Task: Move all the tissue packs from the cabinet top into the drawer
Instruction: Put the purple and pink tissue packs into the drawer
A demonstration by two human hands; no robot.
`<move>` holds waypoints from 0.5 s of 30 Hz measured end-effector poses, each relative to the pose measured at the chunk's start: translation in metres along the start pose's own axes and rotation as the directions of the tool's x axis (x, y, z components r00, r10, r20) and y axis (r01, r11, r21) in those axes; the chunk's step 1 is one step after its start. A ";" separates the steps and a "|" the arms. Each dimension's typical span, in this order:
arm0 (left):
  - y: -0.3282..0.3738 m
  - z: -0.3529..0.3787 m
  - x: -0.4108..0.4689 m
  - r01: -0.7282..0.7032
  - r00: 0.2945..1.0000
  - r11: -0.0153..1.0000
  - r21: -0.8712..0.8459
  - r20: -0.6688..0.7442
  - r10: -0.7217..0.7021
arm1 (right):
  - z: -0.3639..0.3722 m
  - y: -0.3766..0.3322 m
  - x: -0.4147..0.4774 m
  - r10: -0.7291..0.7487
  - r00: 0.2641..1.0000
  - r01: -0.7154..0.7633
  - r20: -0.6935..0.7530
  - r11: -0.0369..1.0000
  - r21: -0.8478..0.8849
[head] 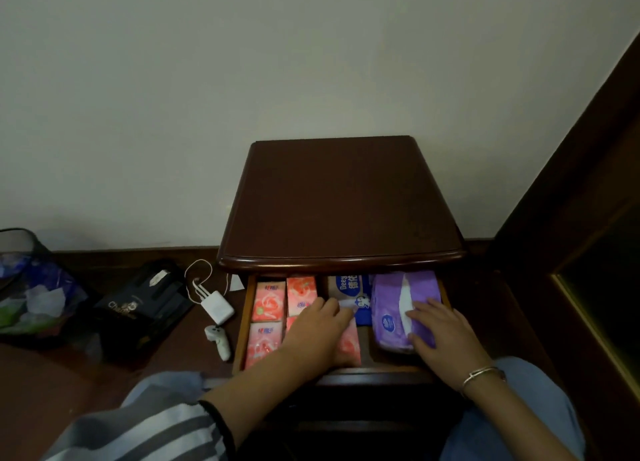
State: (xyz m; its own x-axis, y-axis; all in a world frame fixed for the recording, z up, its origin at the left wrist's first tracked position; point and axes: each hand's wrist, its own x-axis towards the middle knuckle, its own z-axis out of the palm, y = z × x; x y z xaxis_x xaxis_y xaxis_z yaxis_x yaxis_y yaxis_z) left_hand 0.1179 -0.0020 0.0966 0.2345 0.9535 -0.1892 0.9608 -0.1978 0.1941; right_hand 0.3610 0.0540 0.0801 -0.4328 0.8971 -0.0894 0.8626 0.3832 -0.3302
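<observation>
While the drawer point(244, 322) of a dark wooden bedside cabinet point(339, 200) stands pulled out, both hands rest inside it. Four pink tissue packs point(268, 301) lie in the drawer's left half, a brown-and-blue tissue pack point(346, 285) at the back middle, and a purple tissue pack point(389, 297) on the right. The left hand point(318, 332) lies with relaxed, nearly straight fingers over the pink packs, fingertips touching the brown-and-blue pack, gripping nothing. The right hand point(440, 332), a silver bracelet point(481, 374) on its wrist, rests flat with spread fingers on the purple pack. A white charger point(218, 307) and a wastebasket point(20, 280) sit on the floor to the left
</observation>
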 end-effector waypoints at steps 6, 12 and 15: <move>-0.007 -0.010 -0.011 -0.044 0.996 0.982 0.183 -0.068 0.057 | -0.001 -0.001 -0.002 -0.009 1.000 0.009 -0.025 1.000 -0.011; -0.035 -0.009 -0.014 0.056 0.993 0.984 0.167 0.089 -0.071 | 0.000 -0.002 -0.002 -0.005 0.999 0.004 -0.046 1.000 -0.004; -0.047 -0.008 -0.023 -0.020 0.992 0.988 0.154 0.125 0.001 | -0.001 -0.003 -0.001 -0.012 0.999 0.013 -0.046 1.000 0.010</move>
State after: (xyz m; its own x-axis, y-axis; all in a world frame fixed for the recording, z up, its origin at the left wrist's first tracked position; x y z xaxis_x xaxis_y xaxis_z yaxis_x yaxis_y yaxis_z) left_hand 0.0663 -0.0128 0.1000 0.2521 0.9174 -0.3079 0.9671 -0.2498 0.0476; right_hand 0.3595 0.0519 0.0817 -0.4310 0.9014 -0.0420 0.8542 0.3926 -0.3408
